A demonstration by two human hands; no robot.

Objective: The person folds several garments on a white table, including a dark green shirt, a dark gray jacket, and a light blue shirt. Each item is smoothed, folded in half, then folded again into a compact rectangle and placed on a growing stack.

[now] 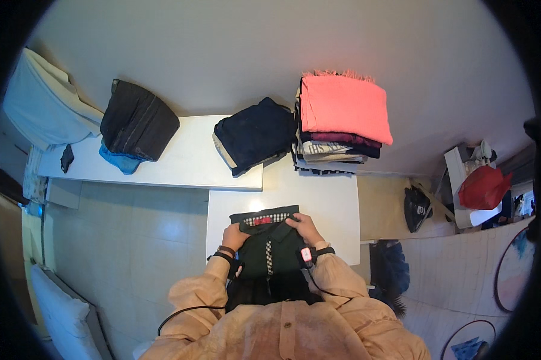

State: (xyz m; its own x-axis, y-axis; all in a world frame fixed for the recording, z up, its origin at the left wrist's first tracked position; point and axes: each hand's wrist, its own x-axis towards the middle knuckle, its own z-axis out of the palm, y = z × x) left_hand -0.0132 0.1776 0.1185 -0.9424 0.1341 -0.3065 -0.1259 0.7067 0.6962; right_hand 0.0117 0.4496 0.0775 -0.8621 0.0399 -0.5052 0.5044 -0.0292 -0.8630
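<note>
A dark green collared shirt (286, 256) with black-and-white checked trim inside its collar and along its placket lies before me, its lower part against my body. My left hand (235, 236) grips the collar's left side. On the right side of the collar, my right hand (305, 227) pinches the fabric with thumb and fingers. The collar end of the shirt is over the white table (329, 207). Both wrists carry dark bands, with cables running along the sleeves.
Behind the shirt stand a folded dark pile (254, 135) and a tall clothes stack topped by a coral fringed cloth (344, 105). Dark folded trousers (137, 121) lie over a blue cloth at left. A pale cloth (50, 103) drapes at far left. A red bag (483, 188) is at right.
</note>
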